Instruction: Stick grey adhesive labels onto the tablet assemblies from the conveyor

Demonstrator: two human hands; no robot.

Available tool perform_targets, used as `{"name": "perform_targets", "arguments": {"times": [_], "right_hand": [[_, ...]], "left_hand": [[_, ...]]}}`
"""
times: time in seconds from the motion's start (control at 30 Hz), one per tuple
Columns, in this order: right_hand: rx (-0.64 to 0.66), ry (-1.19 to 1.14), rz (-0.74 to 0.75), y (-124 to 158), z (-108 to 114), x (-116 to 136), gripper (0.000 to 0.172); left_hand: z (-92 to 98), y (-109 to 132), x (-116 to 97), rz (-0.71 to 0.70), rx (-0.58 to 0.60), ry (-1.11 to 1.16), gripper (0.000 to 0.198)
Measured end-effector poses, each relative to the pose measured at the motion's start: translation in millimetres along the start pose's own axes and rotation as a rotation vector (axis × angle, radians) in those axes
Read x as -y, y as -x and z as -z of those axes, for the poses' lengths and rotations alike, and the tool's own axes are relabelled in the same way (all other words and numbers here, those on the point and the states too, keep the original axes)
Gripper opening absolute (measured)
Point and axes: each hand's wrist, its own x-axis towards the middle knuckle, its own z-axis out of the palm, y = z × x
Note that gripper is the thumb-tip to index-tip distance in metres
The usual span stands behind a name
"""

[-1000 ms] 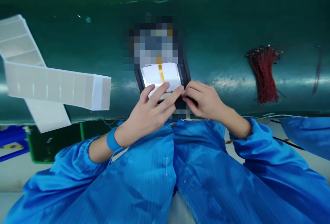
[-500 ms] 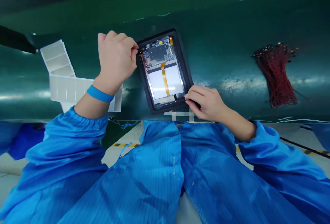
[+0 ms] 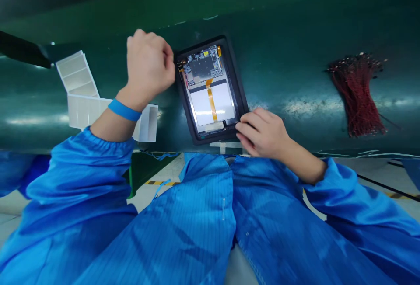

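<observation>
An open tablet in a black rectangular frame (image 3: 232, 84) lies tilted on a dark green, glossy mat (image 3: 278, 22), its exposed green-and-silver circuit board (image 3: 201, 67) at the far end and a pale silver panel (image 3: 200, 108) crossed by an amber flex ribbon (image 3: 211, 103) nearer the person. The right hand (image 3: 262, 133) sits at the frame's near right corner, fingers curled narrowly over the edge and apparently holding it. The left hand (image 3: 149, 64), wearing a blue wristband (image 3: 124, 109), is curled just beside the frame's far left corner; its fingertips are turned away, so what they hold, if anything, cannot be told. Farther left stands a folded white card tray (image 3: 83, 114); to the right lies a bundle of thin dark-red wires (image 3: 356, 97).
</observation>
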Motion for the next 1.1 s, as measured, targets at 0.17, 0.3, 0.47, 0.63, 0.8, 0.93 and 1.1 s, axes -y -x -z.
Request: {"name": "perform_targets", "arguments": {"times": [0.17,0.3,0.47,0.63,0.8,0.93,1.1], "right_hand": [[0.105,0.217,0.116,-12,-2,21,0.014],[0.172,0.245,0.059,-32,-7,15,0.019],[0.338,0.328,-0.206,-72,5,-52,0.018],[0.211,0.461,-0.548,-119,22,-175,0.043],[0.064,0.336,-0.481,-151,9,-173,0.048],[0.270,0.274,-0.188,-147,-13,-82,0.018],[0.187,0.340,-0.291,-144,-11,-110,0.021]], "left_hand": [[6.0,-3,87,0.202,-0.198,-0.032,0.051],[5.1,-3,110,0.183,-0.108,-0.070,0.065],[26.7,-1,68,0.139,0.144,-0.123,0.041],[57.1,10,38,0.034,0.289,-0.047,0.035],[72.1,36,58,0.011,0.279,-0.018,0.076],[107.9,98,51,0.030,0.003,0.088,0.073],[148.4,195,1,0.053,0.031,0.225,0.060]]}}
